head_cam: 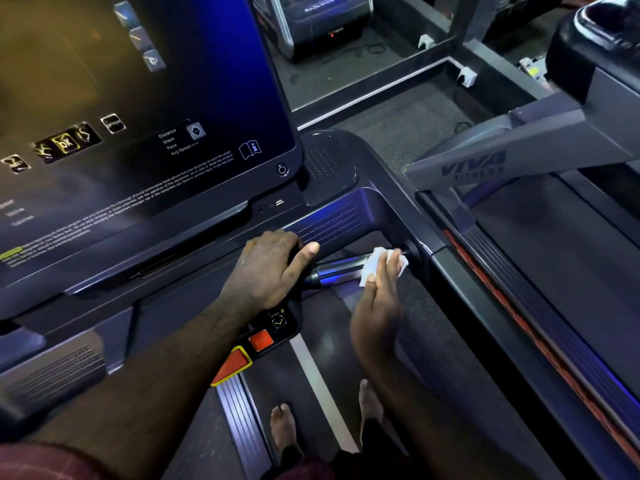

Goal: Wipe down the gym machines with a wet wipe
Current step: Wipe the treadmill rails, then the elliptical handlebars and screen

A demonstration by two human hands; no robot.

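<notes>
While right hand (375,303) pinches wet wipe (372,263) on handlebar (336,270), left hand (266,268) grips its end

The screen (138,98) was seen to be glossy, glass-like and reflective, and was framed in smooth dark plastic. The console (346,202) below it was moulded in dark plastic with a soft sheen, and its grille (329,225) was finely perforated. The bar (339,270) was finished in polished metal, on which bright highlights were caught. The wipe (370,268) was white, thin and crumpled; paper or cloth could not be told. The button (261,341) was made of glossy orange plastic. The rail (242,403) was ribbed, with a metallic sheen. The next machine's belt (561,258) was matt and finely grained. The floor (398,112) was rough, speckled and matt. The sleeve (52,459) was of checked cloth.
</notes>
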